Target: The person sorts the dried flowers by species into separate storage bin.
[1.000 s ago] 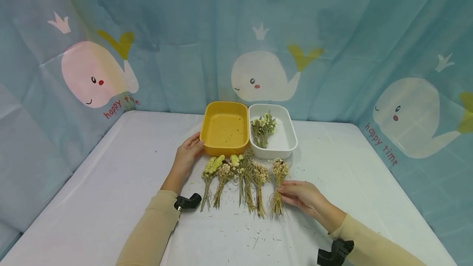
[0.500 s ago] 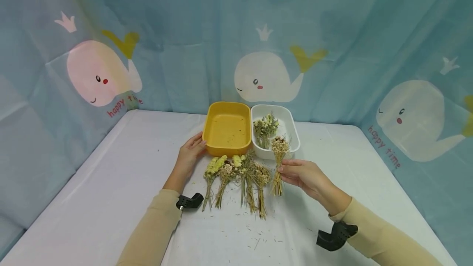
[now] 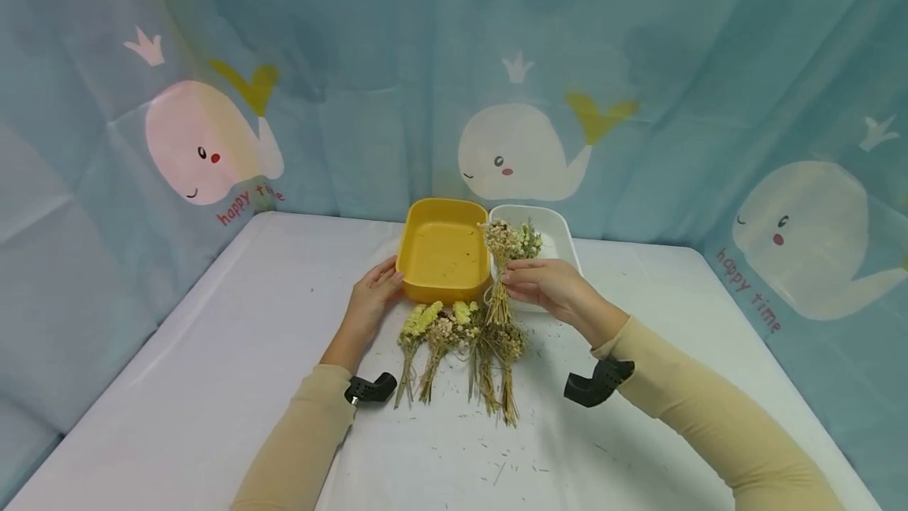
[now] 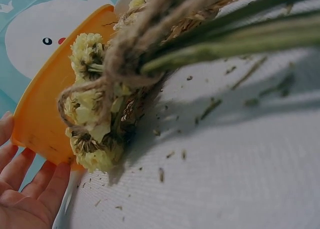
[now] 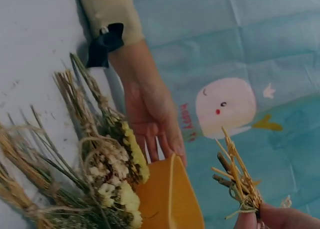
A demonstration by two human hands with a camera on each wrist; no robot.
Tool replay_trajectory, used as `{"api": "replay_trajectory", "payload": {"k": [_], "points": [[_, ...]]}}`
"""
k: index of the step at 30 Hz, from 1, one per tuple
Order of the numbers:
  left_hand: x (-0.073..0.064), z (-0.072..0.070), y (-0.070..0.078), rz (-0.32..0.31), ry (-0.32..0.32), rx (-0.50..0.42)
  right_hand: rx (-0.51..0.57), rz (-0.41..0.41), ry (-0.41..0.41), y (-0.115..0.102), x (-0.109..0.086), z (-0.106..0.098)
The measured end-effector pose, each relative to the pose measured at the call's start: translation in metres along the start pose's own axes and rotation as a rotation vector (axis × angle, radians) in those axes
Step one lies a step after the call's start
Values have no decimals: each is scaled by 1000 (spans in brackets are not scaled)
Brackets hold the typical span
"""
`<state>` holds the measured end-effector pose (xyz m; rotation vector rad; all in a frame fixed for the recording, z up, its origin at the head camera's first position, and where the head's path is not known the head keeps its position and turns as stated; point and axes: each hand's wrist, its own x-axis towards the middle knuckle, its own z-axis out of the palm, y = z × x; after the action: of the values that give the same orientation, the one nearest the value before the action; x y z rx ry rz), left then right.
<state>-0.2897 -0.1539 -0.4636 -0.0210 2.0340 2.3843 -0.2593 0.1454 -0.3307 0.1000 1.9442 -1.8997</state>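
Held bunch (image 3: 500, 239) raised at the right edge of the yellow box (image 3: 443, 255)

1. Right hand (image 3: 553, 287): on my feed, grip pinching the held bunch by its dry, tied stems, the pale heads pointing away from me.
2. Left hand (image 3: 372, 296): grip released, fingers laid against the left outer wall of the yellow box.
3. White box (image 3: 563, 247): just right of the yellow box; inside, a yellow-flowered bunch (image 3: 530, 241), partly hidden from me.
4. Row of bunches (image 3: 440, 331): on the worktop (image 3: 248, 361), in front of the yellow box, heads toward it; yellow, cream and brown.
5. Loose scraps (image 3: 500, 473): farther in front of the yellow box.
6. Curtain (image 3: 369, 132): behind the yellow box, blue, whale-printed.
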Motion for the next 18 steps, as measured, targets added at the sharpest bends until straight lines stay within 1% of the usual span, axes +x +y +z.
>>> {"api": "replay_trajectory", "payload": {"k": [7, 13, 15, 16, 18], "points": [[-2, 3, 2, -15, 9, 6, 27, 8, -31, -11, 30, 21], [-3, 2, 1, -23, 17, 10, 57, 25, -8, -19, 56, 37], [-3, 2, 1, -28, 18, -8, 75, 30, 5, -21, 64, 42], [-4, 2, 4, -32, 14, -8, 81, 29, 11, -21, 67, 43], [-4, 2, 4, -31, 13, -7, 88, 32, 28, -22, 75, 47]]}}
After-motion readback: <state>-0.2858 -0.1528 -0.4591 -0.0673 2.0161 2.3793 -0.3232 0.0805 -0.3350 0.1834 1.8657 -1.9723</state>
